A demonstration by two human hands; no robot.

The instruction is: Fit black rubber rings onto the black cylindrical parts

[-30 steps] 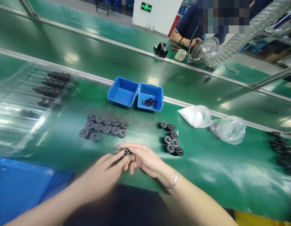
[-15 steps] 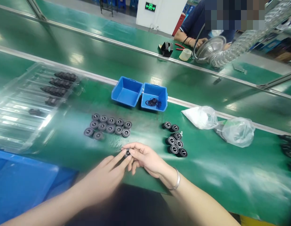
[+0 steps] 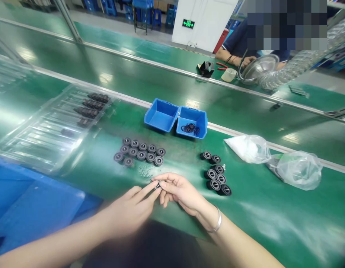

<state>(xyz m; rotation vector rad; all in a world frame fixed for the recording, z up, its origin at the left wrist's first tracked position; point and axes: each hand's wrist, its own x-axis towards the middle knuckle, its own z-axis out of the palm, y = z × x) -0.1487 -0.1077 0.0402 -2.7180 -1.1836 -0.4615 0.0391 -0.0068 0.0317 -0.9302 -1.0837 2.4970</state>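
Note:
A small black round part (image 3: 158,184), mostly covered by fingers, is held above the front of the green table. My left hand (image 3: 133,209) grips it from the left with closed fingertips. On the other side my right hand (image 3: 182,191), with a silver bracelet at the wrist, pinches the same part between thumb and fingers. Just beyond the hands lie tiny pale bits (image 3: 146,171). Rows of black round parts (image 3: 141,155) with slotted centres stand behind them to the left. A smaller group of similar black cylinders (image 3: 215,184) stands to the right.
Two blue bins (image 3: 161,122) stand at the back, the right one (image 3: 192,130) holding thin black rings. Clear plastic bags (image 3: 299,171) lie at right. A clear tray (image 3: 49,137) with dark parts and a blue crate (image 3: 41,208) are at left. A co-worker (image 3: 230,48) sits across.
The view has shifted, so the scene sits further right and lower. Both hands keep hold of the black part, whose face now shows less between the fingers.

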